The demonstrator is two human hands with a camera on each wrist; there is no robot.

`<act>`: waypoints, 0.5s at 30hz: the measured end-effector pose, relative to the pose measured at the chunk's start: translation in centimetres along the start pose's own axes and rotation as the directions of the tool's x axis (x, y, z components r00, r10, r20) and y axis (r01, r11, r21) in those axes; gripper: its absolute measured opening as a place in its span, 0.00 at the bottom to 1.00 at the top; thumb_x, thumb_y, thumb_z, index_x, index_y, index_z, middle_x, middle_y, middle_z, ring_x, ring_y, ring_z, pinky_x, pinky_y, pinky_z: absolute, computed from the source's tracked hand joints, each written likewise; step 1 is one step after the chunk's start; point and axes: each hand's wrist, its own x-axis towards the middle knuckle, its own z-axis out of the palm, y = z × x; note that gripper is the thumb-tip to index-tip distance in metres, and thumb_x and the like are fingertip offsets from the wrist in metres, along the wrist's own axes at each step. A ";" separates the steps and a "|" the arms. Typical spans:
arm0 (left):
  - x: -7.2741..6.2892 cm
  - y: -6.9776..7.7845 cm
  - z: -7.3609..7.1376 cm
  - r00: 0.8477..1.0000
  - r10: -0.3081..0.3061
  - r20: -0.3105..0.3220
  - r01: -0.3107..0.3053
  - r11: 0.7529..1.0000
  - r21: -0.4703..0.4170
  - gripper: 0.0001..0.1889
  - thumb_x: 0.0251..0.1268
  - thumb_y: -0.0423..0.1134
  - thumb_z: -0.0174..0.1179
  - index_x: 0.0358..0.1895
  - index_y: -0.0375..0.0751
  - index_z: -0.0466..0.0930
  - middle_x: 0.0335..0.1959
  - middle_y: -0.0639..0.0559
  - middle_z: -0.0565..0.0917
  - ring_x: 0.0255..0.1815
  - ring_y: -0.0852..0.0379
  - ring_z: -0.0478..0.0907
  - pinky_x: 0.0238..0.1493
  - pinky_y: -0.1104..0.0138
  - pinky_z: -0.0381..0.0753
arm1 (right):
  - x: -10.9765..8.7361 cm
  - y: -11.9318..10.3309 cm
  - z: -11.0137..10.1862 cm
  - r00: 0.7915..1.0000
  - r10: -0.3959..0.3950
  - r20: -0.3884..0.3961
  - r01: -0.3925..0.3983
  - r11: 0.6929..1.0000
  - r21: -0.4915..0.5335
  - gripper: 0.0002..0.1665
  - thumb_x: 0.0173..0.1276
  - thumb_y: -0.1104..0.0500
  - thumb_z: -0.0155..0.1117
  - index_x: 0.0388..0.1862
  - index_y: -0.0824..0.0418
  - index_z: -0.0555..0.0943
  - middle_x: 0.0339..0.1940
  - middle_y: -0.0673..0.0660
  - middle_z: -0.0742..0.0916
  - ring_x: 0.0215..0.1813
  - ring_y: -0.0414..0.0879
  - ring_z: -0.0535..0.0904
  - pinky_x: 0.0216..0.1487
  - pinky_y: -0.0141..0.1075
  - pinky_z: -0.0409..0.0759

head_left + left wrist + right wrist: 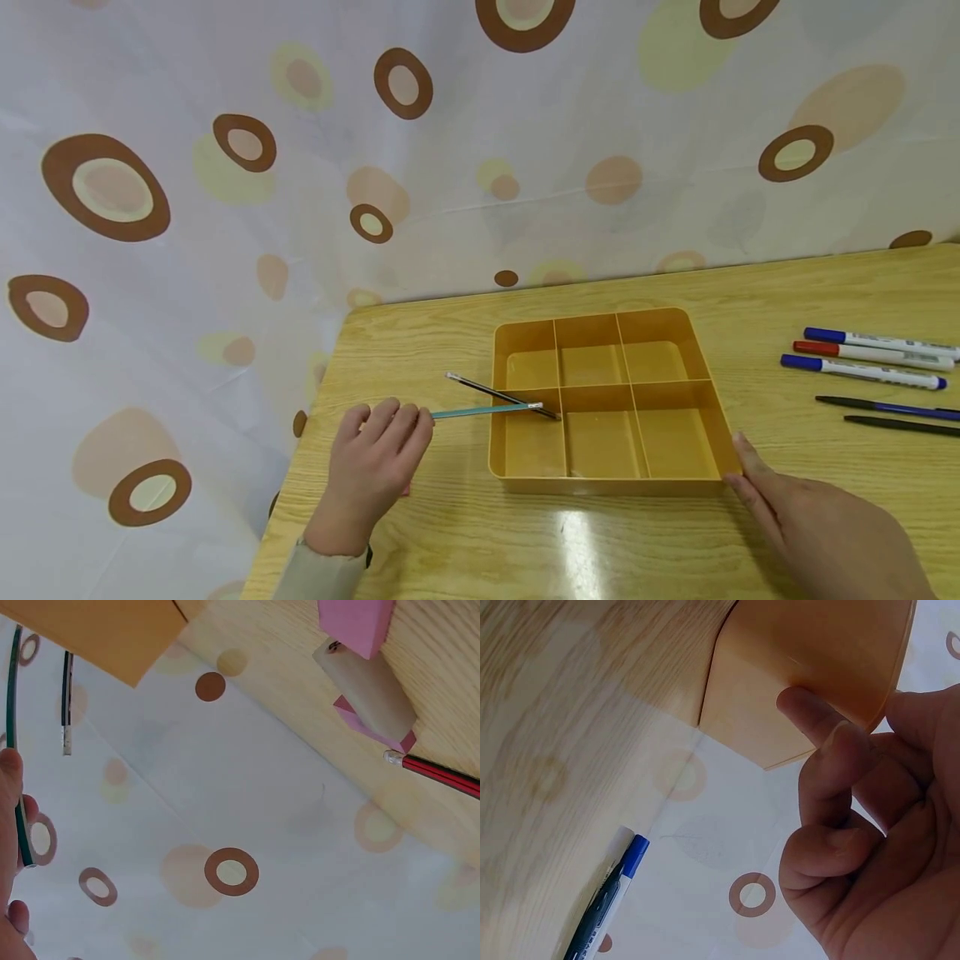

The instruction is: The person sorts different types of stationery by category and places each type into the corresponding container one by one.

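My left hand (378, 458) pinches a teal pencil (476, 412), its white eraser end reaching over the near-left compartment of a yellow-orange divided tray (615, 488). Under it, a black pencil (472, 385) leans across the tray's left wall, its tip in that compartment and its eraser end outside. The left wrist view shows the held pencil (12, 697) at its left edge, beside the black one (67, 697). My right hand (832, 521) grips the tray's near-right corner. In the right wrist view, thumb and a fingertip touch the tray's wall (810, 667), other fingers curled.
Right of the tray lie blue and red capped markers (873, 354) and two dark pens (877, 406). The left wrist view shows pink blocks (356, 622), a beige one (371, 690), and a red-and-black pencil (442, 774). A patterned cloth (450, 167) hangs behind the table.
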 end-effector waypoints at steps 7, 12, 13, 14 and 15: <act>1.1 0.2 0.6 0.996 0.091 -0.008 -0.091 0.996 0.015 0.12 0.75 0.26 0.54 0.33 0.39 0.84 0.29 0.50 0.83 0.30 0.52 0.74 0.32 0.61 0.68 | 0.0 -0.1 -0.1 1.000 0.006 0.016 -0.006 1.000 0.010 0.35 0.82 0.47 0.57 0.76 0.70 0.69 0.41 0.68 0.92 0.38 0.64 0.89 0.30 0.54 0.84; 1.6 0.6 1.1 0.991 0.133 0.008 -0.133 0.991 0.015 0.12 0.74 0.25 0.54 0.33 0.40 0.84 0.29 0.51 0.82 0.31 0.53 0.73 0.33 0.62 0.67 | 0.0 0.0 -0.1 1.000 0.003 0.006 -0.003 1.000 0.012 0.35 0.82 0.48 0.57 0.75 0.70 0.69 0.42 0.68 0.91 0.38 0.64 0.89 0.30 0.55 0.84; 1.6 0.6 1.2 0.990 0.141 0.009 -0.141 0.990 0.013 0.12 0.74 0.25 0.54 0.33 0.40 0.84 0.29 0.51 0.82 0.31 0.53 0.73 0.32 0.62 0.67 | 0.0 0.0 -0.1 1.000 0.003 0.003 -0.003 1.000 0.014 0.35 0.82 0.48 0.57 0.75 0.70 0.69 0.42 0.68 0.91 0.38 0.64 0.89 0.30 0.55 0.83; 1.7 0.7 1.3 0.989 0.148 0.012 -0.149 0.989 0.009 0.12 0.74 0.24 0.54 0.33 0.40 0.84 0.29 0.51 0.81 0.31 0.53 0.73 0.32 0.63 0.66 | 0.0 0.0 -0.1 1.000 0.002 -0.002 -0.002 1.000 0.015 0.35 0.81 0.48 0.58 0.75 0.70 0.70 0.42 0.68 0.91 0.38 0.64 0.89 0.30 0.55 0.84; 1.8 0.7 1.4 0.988 0.155 0.015 -0.155 0.988 0.007 0.12 0.74 0.24 0.54 0.33 0.40 0.84 0.29 0.51 0.81 0.31 0.53 0.73 0.32 0.63 0.66 | 0.0 0.1 -0.1 1.000 0.001 -0.005 -0.001 1.000 0.016 0.35 0.81 0.48 0.58 0.75 0.70 0.70 0.42 0.68 0.92 0.38 0.64 0.89 0.30 0.54 0.84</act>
